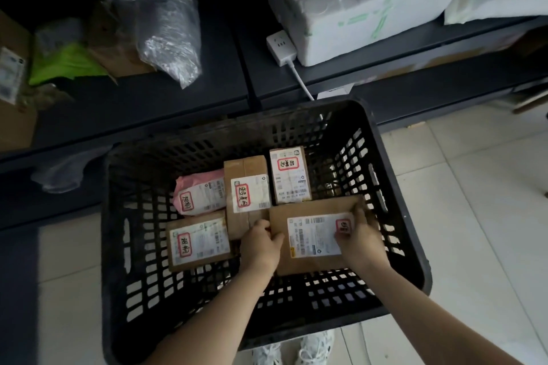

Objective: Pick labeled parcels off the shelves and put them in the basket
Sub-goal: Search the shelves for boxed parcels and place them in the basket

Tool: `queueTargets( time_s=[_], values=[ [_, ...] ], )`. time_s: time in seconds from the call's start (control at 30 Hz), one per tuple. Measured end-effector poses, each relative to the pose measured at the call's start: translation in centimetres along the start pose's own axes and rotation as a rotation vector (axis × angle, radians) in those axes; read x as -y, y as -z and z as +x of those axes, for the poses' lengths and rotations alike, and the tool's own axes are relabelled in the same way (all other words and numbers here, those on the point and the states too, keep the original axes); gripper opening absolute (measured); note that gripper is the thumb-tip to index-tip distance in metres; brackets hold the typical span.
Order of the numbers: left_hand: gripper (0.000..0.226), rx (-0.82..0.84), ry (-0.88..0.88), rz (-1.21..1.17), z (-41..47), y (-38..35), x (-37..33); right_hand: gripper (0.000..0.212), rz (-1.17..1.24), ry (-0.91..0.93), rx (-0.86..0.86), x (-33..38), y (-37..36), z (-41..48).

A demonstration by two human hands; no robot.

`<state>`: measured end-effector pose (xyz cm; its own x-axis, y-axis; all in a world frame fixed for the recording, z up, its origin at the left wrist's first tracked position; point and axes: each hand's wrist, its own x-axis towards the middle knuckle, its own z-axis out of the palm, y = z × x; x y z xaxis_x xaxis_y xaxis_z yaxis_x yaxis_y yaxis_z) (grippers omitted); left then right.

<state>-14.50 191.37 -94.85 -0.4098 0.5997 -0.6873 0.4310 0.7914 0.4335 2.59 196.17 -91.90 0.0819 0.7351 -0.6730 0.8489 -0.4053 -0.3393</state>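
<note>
Our left hand (pixel 261 241) and right hand (pixel 360 240) grip opposite edges of a flat labeled parcel (pixel 312 210) low inside the basket (pixel 118 216), beside four parcels (pixel 247 190) already lying there, so we judge the task well along, though dim bundles (pixel 169 35) on the shelves (pixel 178 104) may be left to pick.

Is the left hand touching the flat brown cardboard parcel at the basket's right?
Touching. Head view: the left hand grips the left edge of the flat brown cardboard parcel, thumb on top.
</note>
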Motion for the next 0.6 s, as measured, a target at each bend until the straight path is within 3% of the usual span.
queueTargets(
  time_s=[0.1, 0.2, 0.37, 0.6],
  values=[
    [0.041, -0.087, -0.075, 0.064, -0.6, 0.4, 0.1, 0.06, -0.053, 0.133, 0.131, -0.5, -0.5, -0.1],
    [0.038, -0.102, -0.192, 0.161, -1.3, 1.6, 0.1, 0.054, -0.079, 0.154, 0.218, -0.6, -0.5, -0.8],
    [0.032, -0.117, -0.298, 0.298, -3.2, 5.0, 0.2, 0.056, -0.18, 0.204, 0.219, 0.6, 0.9, -2.5],
    [0.029, -0.245, -0.596, 0.817, -10.6, 14.8, -1.2, 0.057, -0.311, 0.346, 0.128, 6.7, 6.6, -8.8]
  ],
)
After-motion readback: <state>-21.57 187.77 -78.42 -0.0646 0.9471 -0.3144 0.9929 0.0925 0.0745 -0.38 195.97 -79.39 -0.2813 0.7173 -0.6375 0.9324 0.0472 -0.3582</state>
